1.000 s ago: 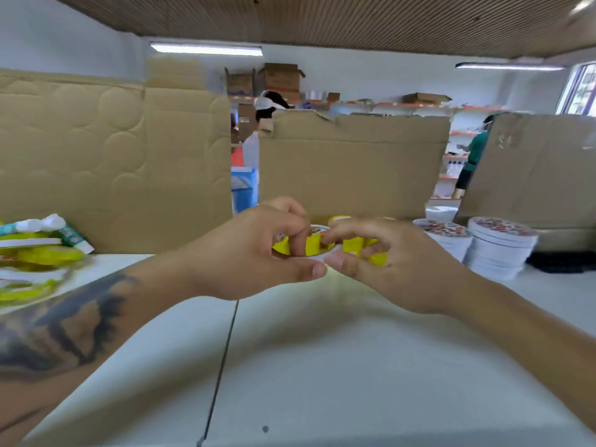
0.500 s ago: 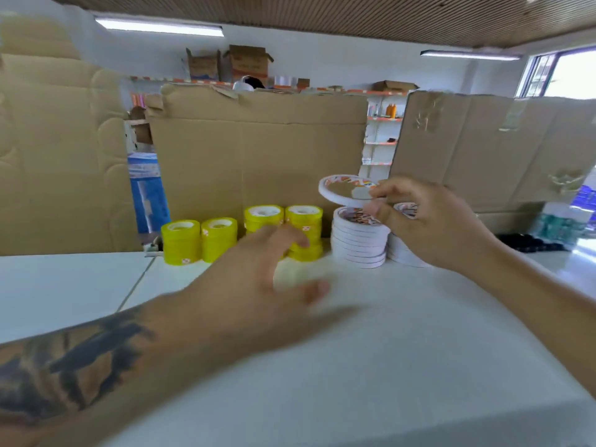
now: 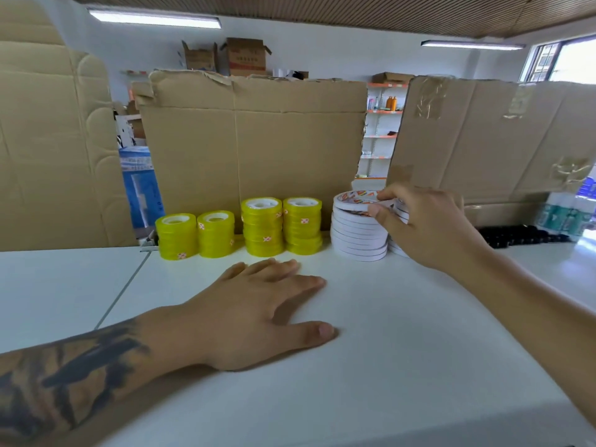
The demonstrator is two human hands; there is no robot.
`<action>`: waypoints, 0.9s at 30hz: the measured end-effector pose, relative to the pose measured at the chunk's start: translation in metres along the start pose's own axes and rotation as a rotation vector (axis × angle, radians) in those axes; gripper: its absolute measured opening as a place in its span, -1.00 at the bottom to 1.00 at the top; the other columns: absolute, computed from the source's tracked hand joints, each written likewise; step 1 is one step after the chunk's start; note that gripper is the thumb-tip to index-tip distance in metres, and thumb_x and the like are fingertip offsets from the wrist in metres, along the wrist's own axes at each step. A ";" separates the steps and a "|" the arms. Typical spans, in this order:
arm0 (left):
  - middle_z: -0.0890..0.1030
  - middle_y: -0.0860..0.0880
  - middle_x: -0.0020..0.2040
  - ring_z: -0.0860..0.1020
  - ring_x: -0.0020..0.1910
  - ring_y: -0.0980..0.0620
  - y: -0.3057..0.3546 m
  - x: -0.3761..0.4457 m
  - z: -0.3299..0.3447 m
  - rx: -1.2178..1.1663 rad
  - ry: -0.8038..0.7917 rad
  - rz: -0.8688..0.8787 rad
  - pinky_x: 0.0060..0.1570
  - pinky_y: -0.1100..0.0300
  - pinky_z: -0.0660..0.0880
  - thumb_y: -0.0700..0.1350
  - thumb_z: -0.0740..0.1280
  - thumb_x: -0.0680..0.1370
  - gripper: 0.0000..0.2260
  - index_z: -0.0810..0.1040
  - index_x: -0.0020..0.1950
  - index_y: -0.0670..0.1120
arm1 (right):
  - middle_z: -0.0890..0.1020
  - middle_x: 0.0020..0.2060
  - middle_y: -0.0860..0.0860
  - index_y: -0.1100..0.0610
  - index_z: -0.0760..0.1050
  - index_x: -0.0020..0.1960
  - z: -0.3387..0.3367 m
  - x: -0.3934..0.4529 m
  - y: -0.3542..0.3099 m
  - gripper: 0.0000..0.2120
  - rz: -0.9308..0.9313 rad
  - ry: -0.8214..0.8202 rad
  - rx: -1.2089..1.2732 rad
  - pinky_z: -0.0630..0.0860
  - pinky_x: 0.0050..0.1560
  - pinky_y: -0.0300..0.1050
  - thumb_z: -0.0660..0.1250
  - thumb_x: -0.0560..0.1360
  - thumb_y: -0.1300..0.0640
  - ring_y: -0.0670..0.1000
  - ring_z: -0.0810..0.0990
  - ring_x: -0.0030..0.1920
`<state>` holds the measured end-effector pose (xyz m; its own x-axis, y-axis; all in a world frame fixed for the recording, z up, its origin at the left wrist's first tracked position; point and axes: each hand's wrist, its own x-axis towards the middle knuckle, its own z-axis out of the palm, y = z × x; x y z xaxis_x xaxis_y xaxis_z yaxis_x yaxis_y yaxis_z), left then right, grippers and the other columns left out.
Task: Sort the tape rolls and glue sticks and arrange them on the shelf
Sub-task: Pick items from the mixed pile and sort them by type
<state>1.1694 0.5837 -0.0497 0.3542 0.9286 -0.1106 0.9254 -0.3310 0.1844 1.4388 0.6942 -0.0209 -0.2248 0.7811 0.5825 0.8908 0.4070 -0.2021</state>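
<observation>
White roll (image 3: 358, 199) lowered onto stack (image 3: 358, 235), right grip (image 3: 429, 227) pinching

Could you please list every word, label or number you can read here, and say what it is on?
None can be read.
Red print on the top white flat tape roll, pinched by the right hand: blurred.
Red-and-white stickers on the yellow tape roll stacks: too small.
Red print on the brown cardboard box on the far shelf: too small.

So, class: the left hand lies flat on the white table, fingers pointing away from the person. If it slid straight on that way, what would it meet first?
Probably the yellow tape stacks along the cardboard: the left hand points up and slightly right toward the two taller ones. The table between looks bare, though depth is uncertain.
</observation>
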 end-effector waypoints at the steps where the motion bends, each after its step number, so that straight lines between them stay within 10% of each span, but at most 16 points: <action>1: -0.08 0.26 0.65 -0.13 0.62 0.21 0.000 0.000 0.000 -0.002 -0.001 0.002 0.61 -0.01 -0.11 0.63 -0.04 0.37 -0.24 -0.05 0.55 0.47 | 0.66 0.00 -0.08 -0.09 0.52 0.20 0.000 0.000 0.000 -0.65 0.006 -0.010 -0.003 0.18 0.28 -0.01 0.15 0.60 -0.26 0.05 0.56 0.13; 17: 0.15 0.24 0.61 0.06 0.61 0.18 -0.022 -0.027 -0.038 0.101 0.075 0.026 0.58 -0.15 -0.01 0.61 -0.05 0.43 -0.30 0.12 0.53 0.42 | 0.42 0.41 -0.16 -0.24 0.43 0.32 -0.014 -0.011 -0.028 -0.50 -0.014 -0.063 -0.049 0.26 0.40 0.25 0.05 0.50 -0.41 0.11 0.46 0.37; 27: 0.49 0.28 0.32 0.47 0.31 0.12 -0.156 -0.152 -0.084 0.064 0.299 -0.257 0.35 0.02 0.43 0.58 0.05 0.38 -0.37 0.42 0.36 0.36 | 0.35 0.52 -0.12 -0.26 0.41 0.41 0.020 0.004 -0.221 -0.40 -0.394 -0.224 0.029 0.12 0.44 0.02 0.04 0.45 -0.43 -0.10 0.25 0.53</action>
<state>0.9599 0.5087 0.0204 0.0643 0.9872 0.1463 0.9887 -0.0829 0.1252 1.2328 0.6170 0.0101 -0.6270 0.6461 0.4352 0.7096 0.7042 -0.0232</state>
